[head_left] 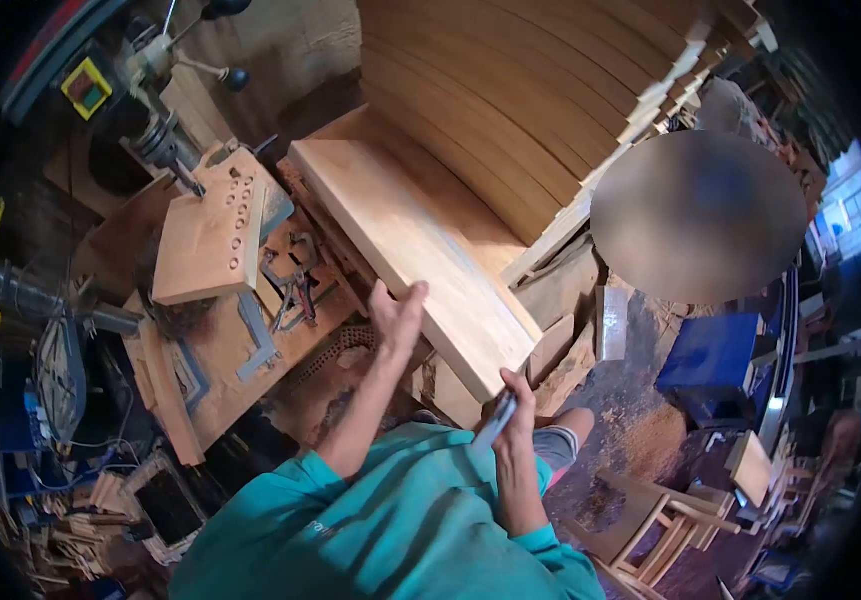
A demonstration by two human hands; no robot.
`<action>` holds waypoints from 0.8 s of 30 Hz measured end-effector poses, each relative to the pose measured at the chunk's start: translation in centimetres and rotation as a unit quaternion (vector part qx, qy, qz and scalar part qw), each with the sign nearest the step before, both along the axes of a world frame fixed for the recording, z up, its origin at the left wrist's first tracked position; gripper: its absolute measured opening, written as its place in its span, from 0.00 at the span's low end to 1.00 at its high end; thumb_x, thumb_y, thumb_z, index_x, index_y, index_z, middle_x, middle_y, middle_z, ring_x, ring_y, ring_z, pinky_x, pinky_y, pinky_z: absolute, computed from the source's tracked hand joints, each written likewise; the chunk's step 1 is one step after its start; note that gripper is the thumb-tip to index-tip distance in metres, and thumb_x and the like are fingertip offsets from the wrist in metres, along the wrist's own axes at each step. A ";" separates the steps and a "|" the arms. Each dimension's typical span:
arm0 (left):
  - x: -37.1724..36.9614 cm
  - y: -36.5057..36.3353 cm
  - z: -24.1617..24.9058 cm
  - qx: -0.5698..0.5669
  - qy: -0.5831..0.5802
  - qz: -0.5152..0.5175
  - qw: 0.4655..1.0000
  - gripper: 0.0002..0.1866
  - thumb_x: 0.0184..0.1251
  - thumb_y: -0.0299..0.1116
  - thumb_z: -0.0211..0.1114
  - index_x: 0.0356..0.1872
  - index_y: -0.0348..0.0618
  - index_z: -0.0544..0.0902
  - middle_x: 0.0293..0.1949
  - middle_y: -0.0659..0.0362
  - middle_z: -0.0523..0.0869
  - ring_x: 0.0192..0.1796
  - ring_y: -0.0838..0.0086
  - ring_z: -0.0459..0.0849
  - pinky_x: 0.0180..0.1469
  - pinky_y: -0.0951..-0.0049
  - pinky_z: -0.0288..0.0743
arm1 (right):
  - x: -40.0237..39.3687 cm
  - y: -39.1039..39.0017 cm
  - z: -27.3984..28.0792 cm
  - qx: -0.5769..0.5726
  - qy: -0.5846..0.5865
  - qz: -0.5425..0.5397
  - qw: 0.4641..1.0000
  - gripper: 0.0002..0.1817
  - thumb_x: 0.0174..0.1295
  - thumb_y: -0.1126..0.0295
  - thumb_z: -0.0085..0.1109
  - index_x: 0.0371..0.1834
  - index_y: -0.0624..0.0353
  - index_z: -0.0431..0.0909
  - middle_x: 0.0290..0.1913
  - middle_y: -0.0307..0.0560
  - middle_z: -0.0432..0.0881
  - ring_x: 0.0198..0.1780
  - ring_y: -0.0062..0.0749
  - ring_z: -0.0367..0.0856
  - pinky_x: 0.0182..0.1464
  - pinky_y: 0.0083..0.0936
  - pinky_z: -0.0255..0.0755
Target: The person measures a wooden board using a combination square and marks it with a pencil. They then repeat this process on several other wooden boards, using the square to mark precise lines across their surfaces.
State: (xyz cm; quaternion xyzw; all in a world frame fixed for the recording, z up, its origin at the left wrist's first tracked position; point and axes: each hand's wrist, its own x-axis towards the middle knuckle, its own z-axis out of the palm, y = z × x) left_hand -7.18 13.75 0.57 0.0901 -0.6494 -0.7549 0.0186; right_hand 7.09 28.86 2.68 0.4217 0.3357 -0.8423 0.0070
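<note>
A long, thick wooden board (406,235) slants across the middle of the view, its near end toward my body. My left hand (398,315) is closed on the board's left edge, thumb over the top face and fingers partly hidden beneath. Close to the near end is my right hand (518,405), wrapped round a flat grey-blue tool (495,422) whose exact kind I cannot make out. The right fingertips are by the board's corner.
On the left, a drill press chuck (163,145) stands over a block with a row of holes (216,240). Metal squares (256,335) and clamps (296,290) lie on the bench. Stacked boards (501,80) rise behind; a blue box (711,355) and wooden frames (666,535) are right.
</note>
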 end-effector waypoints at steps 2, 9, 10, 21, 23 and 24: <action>2.3 3.9 1.5 0.014 0.066 0.111 0.991 0.42 0.54 0.26 0.63 0.68 0.26 0.50 0.61 0.39 0.64 0.56 0.61 0.73 0.55 0.63 0.74 | 1.0 0.6 1.1 -0.038 0.006 0.017 0.999 0.17 0.51 0.58 0.63 0.15 0.46 0.65 0.10 0.34 0.65 0.07 0.28 0.59 0.09 0.23 0.49; -1.8 11.0 5.3 0.044 0.191 0.149 0.969 0.56 0.44 0.17 0.62 0.74 0.40 0.35 0.74 0.40 0.40 0.76 0.58 0.42 0.75 0.61 0.37 | 1.2 4.9 2.3 -0.001 0.089 0.080 0.993 0.28 0.65 0.48 0.46 0.48 0.66 0.75 0.25 0.52 0.81 0.06 0.25 0.55 0.13 0.20 0.53; -2.8 12.5 4.9 -0.017 0.177 0.168 0.970 0.56 0.43 0.17 0.61 0.74 0.41 0.35 0.74 0.38 0.39 0.77 0.55 0.38 0.75 0.59 0.34 | 1.9 6.5 1.0 0.029 0.114 0.109 0.987 0.30 0.65 0.49 0.46 0.53 0.68 0.74 0.29 0.54 0.83 0.06 0.25 0.54 0.12 0.20 0.53; -4.5 16.1 9.1 -0.165 0.075 0.150 0.972 0.51 0.46 0.22 0.63 0.74 0.53 0.47 0.71 0.32 0.43 0.74 0.38 0.42 0.70 0.38 0.39 | -4.1 7.0 -0.3 0.535 0.234 -0.050 0.810 0.16 0.53 0.72 0.68 0.43 0.66 0.76 0.37 0.45 0.81 0.34 0.25 0.79 0.35 0.19 0.73; -4.9 16.6 8.2 -0.125 0.109 0.196 0.966 0.49 0.48 0.25 0.64 0.74 0.52 0.48 0.71 0.34 0.44 0.73 0.40 0.43 0.71 0.42 0.40 | -4.8 8.5 -1.2 0.489 0.239 -0.068 0.836 0.19 0.53 0.74 0.66 0.48 0.67 0.76 0.40 0.46 0.81 0.35 0.27 0.80 0.36 0.21 0.75; -4.2 16.4 7.1 -0.038 0.167 0.205 0.964 0.46 0.52 0.29 0.65 0.73 0.47 0.50 0.71 0.36 0.47 0.73 0.43 0.44 0.72 0.45 0.40 | -5.2 9.1 -1.7 0.485 0.269 -0.075 0.829 0.21 0.53 0.74 0.66 0.51 0.66 0.75 0.41 0.46 0.82 0.35 0.29 0.81 0.37 0.23 0.77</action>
